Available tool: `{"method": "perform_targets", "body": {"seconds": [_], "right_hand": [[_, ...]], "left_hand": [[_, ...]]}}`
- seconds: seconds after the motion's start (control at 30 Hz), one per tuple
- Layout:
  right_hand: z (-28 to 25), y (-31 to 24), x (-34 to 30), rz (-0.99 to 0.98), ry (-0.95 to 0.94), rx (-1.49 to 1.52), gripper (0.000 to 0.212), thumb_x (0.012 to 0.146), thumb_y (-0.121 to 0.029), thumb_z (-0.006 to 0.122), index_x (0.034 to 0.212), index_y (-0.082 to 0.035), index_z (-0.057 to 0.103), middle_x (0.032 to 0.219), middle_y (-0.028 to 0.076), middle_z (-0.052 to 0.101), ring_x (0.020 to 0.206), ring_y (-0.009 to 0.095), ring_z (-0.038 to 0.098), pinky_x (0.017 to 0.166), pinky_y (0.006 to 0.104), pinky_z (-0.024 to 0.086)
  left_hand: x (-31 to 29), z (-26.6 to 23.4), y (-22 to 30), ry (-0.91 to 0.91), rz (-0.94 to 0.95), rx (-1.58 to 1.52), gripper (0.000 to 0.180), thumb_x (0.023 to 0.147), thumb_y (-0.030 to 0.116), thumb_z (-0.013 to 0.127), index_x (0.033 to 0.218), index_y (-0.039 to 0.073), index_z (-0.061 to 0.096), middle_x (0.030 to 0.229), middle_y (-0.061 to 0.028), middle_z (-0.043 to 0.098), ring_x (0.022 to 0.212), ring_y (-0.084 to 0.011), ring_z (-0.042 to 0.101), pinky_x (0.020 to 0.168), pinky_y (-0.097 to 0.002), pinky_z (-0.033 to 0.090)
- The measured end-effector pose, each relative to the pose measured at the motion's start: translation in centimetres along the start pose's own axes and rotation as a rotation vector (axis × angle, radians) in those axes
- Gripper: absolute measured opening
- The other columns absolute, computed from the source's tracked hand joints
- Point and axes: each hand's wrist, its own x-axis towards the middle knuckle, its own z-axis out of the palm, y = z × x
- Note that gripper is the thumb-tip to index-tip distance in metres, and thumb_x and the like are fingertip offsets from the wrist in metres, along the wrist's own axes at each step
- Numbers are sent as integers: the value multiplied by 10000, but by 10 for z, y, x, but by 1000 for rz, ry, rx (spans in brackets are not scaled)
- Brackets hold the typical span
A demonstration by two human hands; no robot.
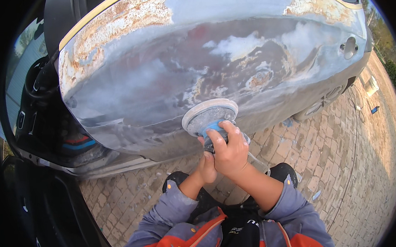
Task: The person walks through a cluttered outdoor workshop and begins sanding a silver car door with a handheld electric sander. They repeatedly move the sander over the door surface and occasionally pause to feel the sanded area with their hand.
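A round disc sander (210, 116) with a dusty pad and a blue and dark body is against the lower part of a car door panel (151, 86). The panel is patchy with bare grey metal, pale filler or primer, and rust. My right hand (232, 152) wraps over the sander's body, its fingers curled over the blue part. My left hand (206, 167) is closed beneath the body, close by the right wrist; part of its grip is hidden behind the tool. The pad's working face is turned to the panel and out of sight.
An open door with a black inner panel (48, 205) stands at lower left, beside the dark car interior (35, 98). A pale hose or cord (260, 163) trails from the sander. Brick paving (329, 151) lies below; a wheel (325, 100) and a small blue item (375, 109) are at right.
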Motion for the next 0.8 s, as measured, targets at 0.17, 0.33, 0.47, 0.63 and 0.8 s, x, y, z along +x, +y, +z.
{"method": "perform_targets", "body": {"seconds": [0.17, 0.33, 0.47, 0.63, 0.8], "right_hand": [[-25, 4, 55, 41, 65, 16, 467, 807, -263, 896, 1206, -137, 689, 1233, 151, 626, 904, 331, 702, 633, 409, 592], [-53, 23, 98, 112, 81, 19, 560, 758, -228, 956, 1224, -119, 664, 1245, 137, 602, 940, 326, 712, 618, 413, 594], [-66, 48, 110, 184, 149, -58, 592, 776, -236, 968, 1245, -99, 634, 1253, 149, 596, 1030, 358, 695, 728, 452, 602], [-70, 67, 103, 245, 200, -56, 594, 803, -232, 969, 1250, -58, 620, 1243, 159, 611, 1138, 372, 641, 913, 460, 562], [-70, 72, 93, 345, 235, -48, 582, 815, -216, 968, 1240, -27, 618, 1220, 170, 610, 1122, 364, 620, 974, 452, 522]], "left_hand": [[45, 14, 65, -90, -6, 218, 929, 1149, 669, 121, 1600, -78, 441, 1570, -215, 563, 1476, -312, 535, 1220, -446, 412], [55, 11, 144, -52, -140, 991, 583, 1141, 483, 522, 1400, -17, 677, 1336, -174, 754, 1223, -383, 714, 1063, -497, 518], [75, -34, 163, 207, 633, 1958, 608, 1048, 457, 679, 1553, 125, 614, 1660, -155, 542, 1552, -316, 486, 1267, -477, 374], [106, -54, 158, -104, 632, 2294, 866, 997, 690, 593, 1683, 177, 466, 1774, -57, 390, 1647, -246, 327, 1361, -469, 213], [109, -53, 173, -443, 623, 2507, 959, 957, 771, 543, 1724, 214, 398, 1811, 34, 312, 1670, -199, 267, 1386, -456, 175]]}}
